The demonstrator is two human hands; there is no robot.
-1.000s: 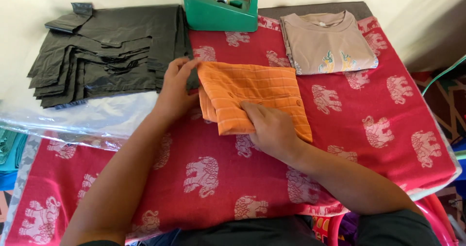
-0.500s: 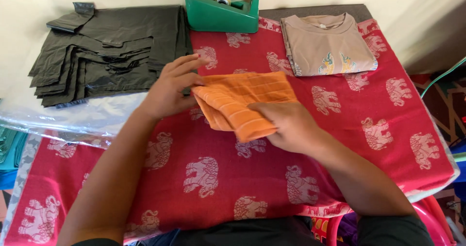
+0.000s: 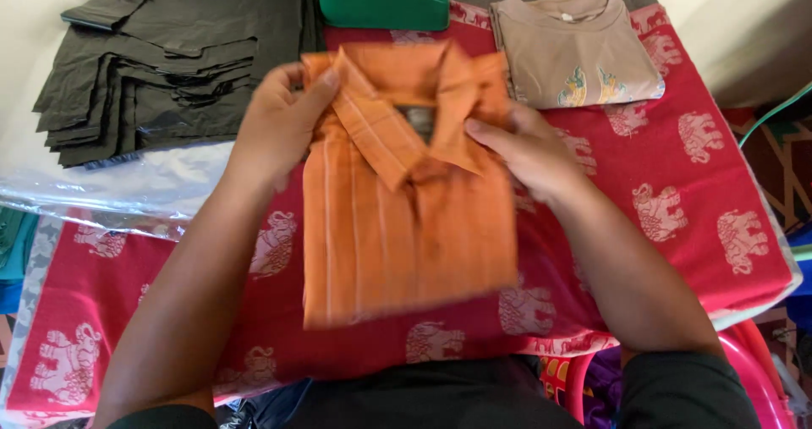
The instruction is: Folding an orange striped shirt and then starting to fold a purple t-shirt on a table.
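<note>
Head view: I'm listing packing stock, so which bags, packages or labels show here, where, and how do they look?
Neck label: inside the collar of the orange shirt held by the left hand and right hand; small grey rectangle, blurred.
Black bags: flat overlapping stack, far left of the table.
Clear bags: glossy flat sheets, left edge, below the black bags.
No signs or screens.

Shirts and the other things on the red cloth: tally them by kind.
Folded shirts: 2, the orange collared shirt in both hands and the beige T-shirt
Green tape dispenser: 1
Stack of dark plastic bags: 1
Clear plastic sheet: 1
Total: 5
</note>
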